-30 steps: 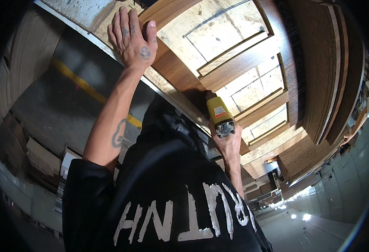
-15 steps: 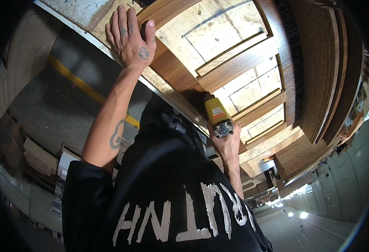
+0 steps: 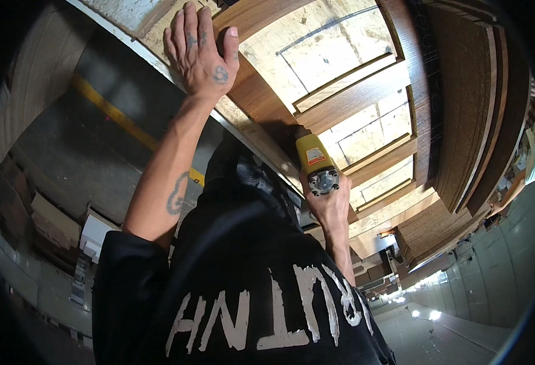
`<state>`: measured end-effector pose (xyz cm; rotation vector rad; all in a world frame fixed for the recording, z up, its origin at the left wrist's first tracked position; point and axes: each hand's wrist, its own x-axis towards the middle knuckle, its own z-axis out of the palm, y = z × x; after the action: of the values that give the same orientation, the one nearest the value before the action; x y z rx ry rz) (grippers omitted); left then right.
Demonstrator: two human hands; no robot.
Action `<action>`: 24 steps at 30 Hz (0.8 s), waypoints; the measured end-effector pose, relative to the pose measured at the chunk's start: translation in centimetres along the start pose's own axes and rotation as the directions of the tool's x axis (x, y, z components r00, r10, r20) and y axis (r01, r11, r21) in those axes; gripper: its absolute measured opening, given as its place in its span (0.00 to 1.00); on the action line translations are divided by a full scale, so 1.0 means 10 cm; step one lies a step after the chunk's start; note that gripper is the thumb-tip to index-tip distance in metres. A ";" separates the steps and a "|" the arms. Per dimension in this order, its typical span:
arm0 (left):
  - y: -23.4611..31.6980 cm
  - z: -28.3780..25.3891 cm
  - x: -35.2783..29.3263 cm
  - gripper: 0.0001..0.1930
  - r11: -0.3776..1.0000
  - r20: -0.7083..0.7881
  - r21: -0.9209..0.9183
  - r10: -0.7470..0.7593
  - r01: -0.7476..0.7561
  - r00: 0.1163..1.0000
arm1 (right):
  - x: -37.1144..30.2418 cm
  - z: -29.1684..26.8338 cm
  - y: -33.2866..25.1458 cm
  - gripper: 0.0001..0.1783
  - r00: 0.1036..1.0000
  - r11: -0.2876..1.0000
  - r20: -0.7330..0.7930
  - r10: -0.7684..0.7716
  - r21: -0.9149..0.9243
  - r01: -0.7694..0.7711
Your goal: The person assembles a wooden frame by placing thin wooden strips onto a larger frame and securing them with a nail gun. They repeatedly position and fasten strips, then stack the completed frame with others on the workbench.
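Observation:
My left hand [image 3: 203, 58] lies flat with its fingers stretched out, pressing near the far left end of a brown wood-grain frame [image 3: 258, 97]. The frame has several rectangular openings, through which pale chipboard with dark drawn lines [image 3: 316, 55] shows. My right hand [image 3: 334, 204] is wrapped round a yellow nail gun [image 3: 314, 152], whose capped end faces me. Its dark nose meets the frame's near rail, close to where a crosspiece [image 3: 353, 100] joins it. The grip and trigger are hidden under the tool's body.
Stacked brown boards [image 3: 462, 109] rise along the right side. A white-edged bench [image 3: 158, 61] borders the work on the left. Below it is a grey floor with a yellow stripe [image 3: 115, 115]. Another person's arm [image 3: 510, 196] shows at the far right.
The whole view has shifted slightly, carrying the frame and my left hand rightward in the picture. The nail gun's nose is a little farther along the near rail.

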<state>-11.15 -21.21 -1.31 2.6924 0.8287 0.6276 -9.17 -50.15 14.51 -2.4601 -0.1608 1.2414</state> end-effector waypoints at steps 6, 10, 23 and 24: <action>-0.02 0.02 0.01 0.29 1.000 0.006 -0.003 0.027 -0.027 1.000 | -0.03 0.04 -0.02 0.34 0.998 0.993 -0.036 0.049 -0.107 -0.052; -0.17 0.00 0.01 0.29 0.986 0.045 -0.157 0.062 -0.054 0.997 | -0.07 0.00 -0.08 0.24 0.994 0.999 -0.108 -0.032 0.020 0.034; -0.40 -0.21 0.07 0.23 0.993 0.138 -0.112 0.059 -0.043 0.989 | 0.35 0.06 -1.03 0.32 0.974 0.977 0.102 -0.200 0.101 0.190; -0.41 -0.21 0.08 0.23 0.993 0.142 -0.115 0.045 -0.029 0.989 | 0.44 0.04 -1.21 0.30 0.984 0.996 0.156 -0.081 -0.023 0.086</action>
<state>-13.51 -17.22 -0.69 2.6198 0.6865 0.4661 -6.04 -37.74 15.60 -2.3541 -0.3234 1.4031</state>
